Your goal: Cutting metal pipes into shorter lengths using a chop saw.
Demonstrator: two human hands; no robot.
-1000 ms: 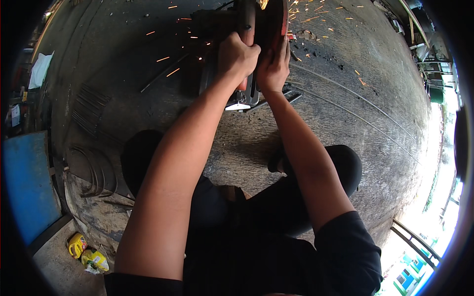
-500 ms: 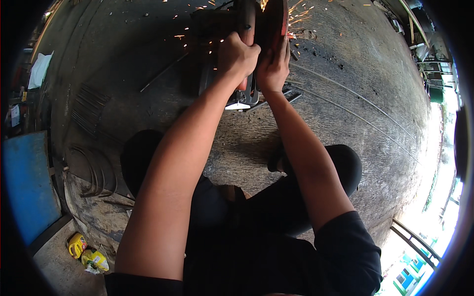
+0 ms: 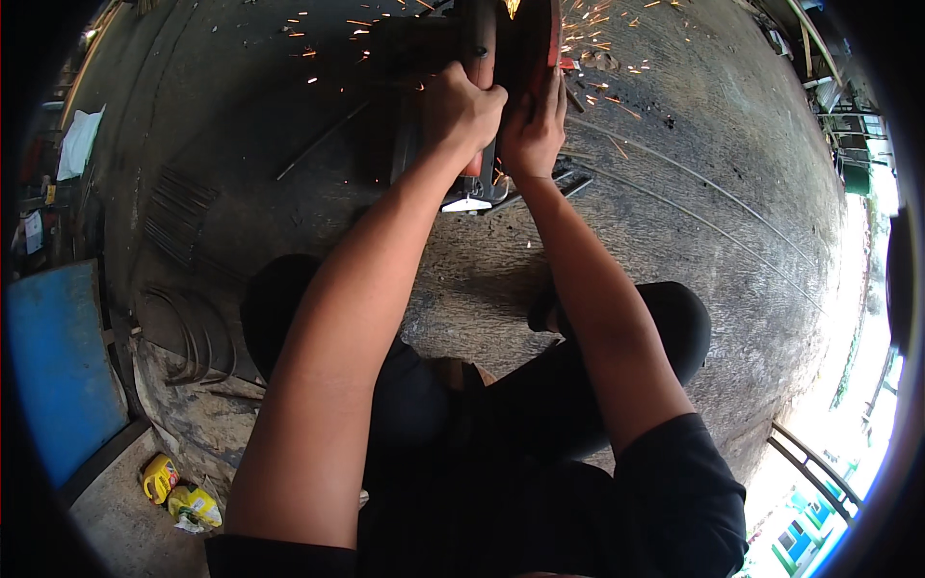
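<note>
A person sat low on the dark, dirty floor (image 3: 674,289) with both arms stretched out in front. At the far end of those arms stood a cutting machine (image 3: 501,58) with a red guard over its round blade. It was up at the top of the view, right in front of the person's knees.

The left hand (image 3: 461,108) was shut tight around the machine's handle, with the fingers curled all the way over it. The right hand (image 3: 533,125) was just beside it, touching it. Its fingers were pressed up against the red guard and closed in close, not spread out. I could not tell just what the right hand gripped under there.

Little orange sparks (image 3: 597,67) flew out from the blade to both sides and lay bright over the floor. A flat metal piece (image 3: 469,203) stuck out just under the hands, at the base of the machine.

Long thin metal rods (image 3: 713,207) lay on the floor to the right, well away from the hands. A stack of short dark rods (image 3: 178,217) lay to the left, and some bent metal hoops (image 3: 198,337) lay nearer the person's left knee. A blue board (image 3: 58,366) stood at the far left. Yellow bottles (image 3: 178,491) lay on the ground near the left elbow. A white cloth (image 3: 77,143) lay far off on the left.
</note>
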